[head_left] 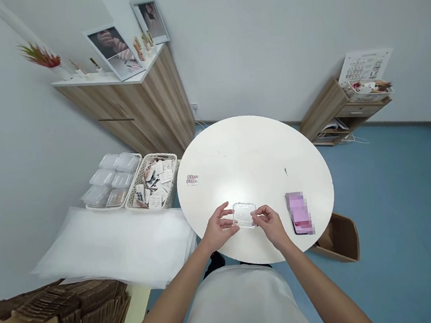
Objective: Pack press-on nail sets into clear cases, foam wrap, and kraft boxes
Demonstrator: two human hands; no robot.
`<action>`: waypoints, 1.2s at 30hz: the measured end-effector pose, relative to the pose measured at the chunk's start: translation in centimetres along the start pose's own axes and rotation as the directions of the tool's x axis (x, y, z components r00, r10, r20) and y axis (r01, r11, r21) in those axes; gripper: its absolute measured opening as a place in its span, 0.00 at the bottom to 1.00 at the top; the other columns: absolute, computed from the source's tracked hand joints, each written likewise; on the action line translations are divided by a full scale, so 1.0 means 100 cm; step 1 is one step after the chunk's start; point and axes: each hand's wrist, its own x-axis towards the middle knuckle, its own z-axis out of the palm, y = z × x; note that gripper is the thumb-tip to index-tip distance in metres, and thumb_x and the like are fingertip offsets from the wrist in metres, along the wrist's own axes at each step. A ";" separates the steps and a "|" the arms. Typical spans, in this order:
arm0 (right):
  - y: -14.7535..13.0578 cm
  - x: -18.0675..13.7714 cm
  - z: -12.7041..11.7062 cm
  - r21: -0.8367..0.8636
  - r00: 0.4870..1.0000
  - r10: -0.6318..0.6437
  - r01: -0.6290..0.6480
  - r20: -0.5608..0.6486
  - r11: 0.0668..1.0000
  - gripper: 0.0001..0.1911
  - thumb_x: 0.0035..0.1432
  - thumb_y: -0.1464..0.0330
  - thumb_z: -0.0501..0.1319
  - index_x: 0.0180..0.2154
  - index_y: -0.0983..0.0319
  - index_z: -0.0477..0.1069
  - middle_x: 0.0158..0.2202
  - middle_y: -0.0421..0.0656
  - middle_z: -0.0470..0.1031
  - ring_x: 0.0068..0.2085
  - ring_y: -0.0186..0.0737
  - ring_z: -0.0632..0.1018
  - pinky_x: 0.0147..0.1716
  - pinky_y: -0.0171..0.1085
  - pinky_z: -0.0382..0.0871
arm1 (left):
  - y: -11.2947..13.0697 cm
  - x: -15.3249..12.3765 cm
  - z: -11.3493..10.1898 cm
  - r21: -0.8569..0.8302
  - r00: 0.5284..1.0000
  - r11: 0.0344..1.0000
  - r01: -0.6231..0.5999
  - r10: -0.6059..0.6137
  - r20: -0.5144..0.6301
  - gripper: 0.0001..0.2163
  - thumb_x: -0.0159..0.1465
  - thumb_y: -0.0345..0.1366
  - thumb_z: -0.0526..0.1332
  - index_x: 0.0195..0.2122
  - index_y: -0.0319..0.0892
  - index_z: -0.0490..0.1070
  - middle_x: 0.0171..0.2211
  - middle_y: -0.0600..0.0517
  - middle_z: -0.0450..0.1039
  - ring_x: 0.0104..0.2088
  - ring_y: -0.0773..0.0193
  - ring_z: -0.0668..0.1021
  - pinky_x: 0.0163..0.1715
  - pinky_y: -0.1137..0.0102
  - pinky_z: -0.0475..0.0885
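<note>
A small clear plastic case [245, 215] is between my hands, over the near part of the white round table [253, 152]. At its left edge is my left hand [219, 229], thumb by the lower corner and some fingers spread away from it. My right hand [268, 222] pinches the right edge between thumb and fingers. A small card of pink nail tips [192, 180] lies to the left on the tabletop. Right of my right hand rests a phone [300, 214] with a blurred pink screen.
To the left stand a white basket of clear cases [110, 180] and a basket of small packets [156, 180]. White foam sheets [116, 244] and folded cardboard [63, 321] lie nearer. An open cardboard box [339, 241] sits on the floor at right.
</note>
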 end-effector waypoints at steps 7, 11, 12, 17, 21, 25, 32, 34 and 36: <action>0.002 -0.017 -0.041 0.009 0.998 0.031 -0.031 0.053 0.999 0.14 0.46 0.58 0.61 0.27 0.59 0.61 0.26 0.40 0.71 0.25 0.34 0.72 0.28 0.37 0.66 | 0.021 0.004 0.030 0.403 0.975 0.898 -0.174 0.100 0.198 0.40 0.42 0.38 0.68 0.57 0.51 0.53 0.39 0.53 0.68 0.31 0.69 0.71 0.40 0.67 0.67; -0.002 -0.025 -0.048 -0.038 0.996 0.014 -0.010 0.084 0.999 0.12 0.48 0.58 0.59 0.29 0.59 0.61 0.34 0.42 0.72 0.27 0.34 0.73 0.31 0.39 0.67 | 0.026 0.009 0.037 0.408 0.964 0.886 -0.221 0.133 0.232 0.36 0.43 0.38 0.67 0.54 0.50 0.56 0.35 0.54 0.68 0.30 0.69 0.70 0.38 0.69 0.67; -0.005 -0.028 -0.049 -0.075 0.996 0.009 -0.003 0.086 0.997 0.12 0.49 0.59 0.59 0.31 0.59 0.61 0.37 0.43 0.72 0.28 0.35 0.73 0.32 0.39 0.68 | 0.027 0.009 0.037 0.404 0.962 0.887 -0.224 0.136 0.235 0.35 0.43 0.38 0.67 0.54 0.49 0.57 0.34 0.54 0.68 0.30 0.69 0.70 0.37 0.69 0.67; -0.033 -0.043 -0.050 -0.406 0.983 -0.122 0.169 0.138 0.898 0.20 0.46 0.59 0.61 0.42 0.55 0.62 0.55 0.46 0.58 0.51 0.46 0.67 0.45 0.46 0.65 | 0.033 0.012 0.033 0.327 0.962 0.923 -0.204 0.127 0.243 0.34 0.42 0.36 0.68 0.51 0.47 0.57 0.33 0.54 0.66 0.31 0.68 0.69 0.35 0.69 0.66; -0.060 -0.047 -0.047 -0.627 0.940 -0.133 0.310 0.313 0.715 0.29 0.40 0.59 0.65 0.46 0.55 0.60 0.61 0.46 0.46 0.58 0.50 0.58 0.48 0.48 0.62 | 0.040 0.012 0.027 0.264 0.953 0.943 -0.201 0.126 0.276 0.34 0.42 0.34 0.68 0.51 0.47 0.57 0.32 0.54 0.64 0.31 0.68 0.67 0.35 0.70 0.65; -0.070 -0.041 -0.038 -0.655 0.901 -0.216 0.423 0.376 0.626 0.21 0.44 0.65 0.62 0.42 0.57 0.60 0.57 0.48 0.55 0.55 0.47 0.63 0.46 0.45 0.64 | 0.045 0.010 0.023 0.158 0.930 0.963 -0.218 0.156 0.333 0.34 0.43 0.34 0.68 0.52 0.47 0.56 0.36 0.52 0.65 0.33 0.67 0.68 0.36 0.68 0.65; -0.064 -0.040 -0.038 -0.693 0.852 -0.417 0.507 0.316 0.512 0.21 0.42 0.67 0.61 0.41 0.59 0.60 0.53 0.51 0.60 0.52 0.48 0.65 0.42 0.44 0.67 | 0.045 0.010 0.032 -0.016 0.902 0.992 -0.126 0.122 0.414 0.49 0.41 0.35 0.70 0.60 0.50 0.40 0.46 0.46 0.64 0.38 0.63 0.72 0.41 0.63 0.65; -0.062 -0.041 -0.040 -0.699 0.836 -0.438 0.528 0.330 0.481 0.21 0.43 0.66 0.61 0.41 0.60 0.60 0.53 0.52 0.60 0.52 0.48 0.66 0.42 0.44 0.67 | 0.047 0.011 0.035 -0.003 0.904 0.991 -0.133 0.122 0.409 0.43 0.43 0.36 0.69 0.58 0.48 0.46 0.43 0.46 0.66 0.39 0.62 0.72 0.40 0.64 0.66; -0.061 -0.041 -0.042 -0.695 0.824 -0.441 0.548 0.354 0.465 0.21 0.44 0.65 0.61 0.41 0.60 0.60 0.52 0.53 0.61 0.52 0.49 0.65 0.42 0.44 0.67 | 0.049 0.012 0.037 0.006 0.909 0.989 -0.149 0.135 0.394 0.38 0.45 0.36 0.68 0.56 0.46 0.51 0.42 0.46 0.67 0.38 0.62 0.72 0.39 0.65 0.66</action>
